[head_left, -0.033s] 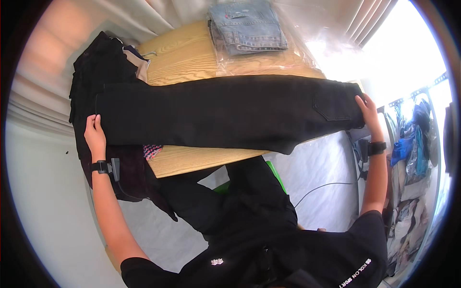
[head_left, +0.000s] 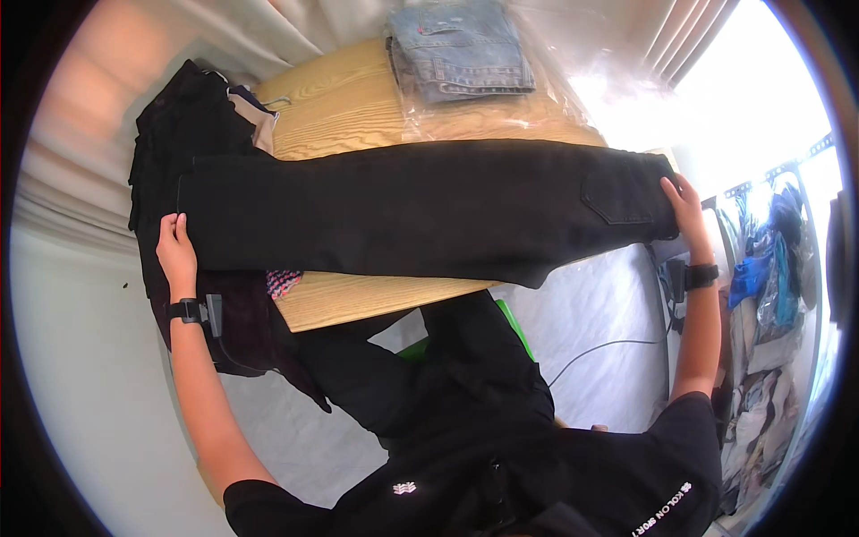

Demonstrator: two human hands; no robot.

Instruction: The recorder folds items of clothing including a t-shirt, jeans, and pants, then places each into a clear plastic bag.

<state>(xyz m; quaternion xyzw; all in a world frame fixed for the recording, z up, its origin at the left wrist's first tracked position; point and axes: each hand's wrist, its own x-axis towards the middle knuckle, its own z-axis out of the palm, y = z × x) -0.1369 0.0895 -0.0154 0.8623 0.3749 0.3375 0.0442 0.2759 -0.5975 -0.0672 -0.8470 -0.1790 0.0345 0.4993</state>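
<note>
Black jeans (head_left: 385, 210), folded lengthwise, stretch flat across the wooden table (head_left: 358, 300). A stitched back pocket shows toward their right end. At the hem on the left, my left hand (head_left: 176, 251) pinches the edge between thumb and fingers. My right hand (head_left: 687, 215) grips the waistband end on the far right, its fingers partly hidden by the cloth. The lower edge of the jeans overhangs the table's near side at the right.
Behind the jeans, folded light-blue jeans (head_left: 465, 54) lie on clear plastic wrap (head_left: 555, 107). A pile of dark clothes (head_left: 183, 121) covers the table's left end. Bagged garments (head_left: 769, 268) fill a rack at right. A cable (head_left: 595, 349) runs below the table.
</note>
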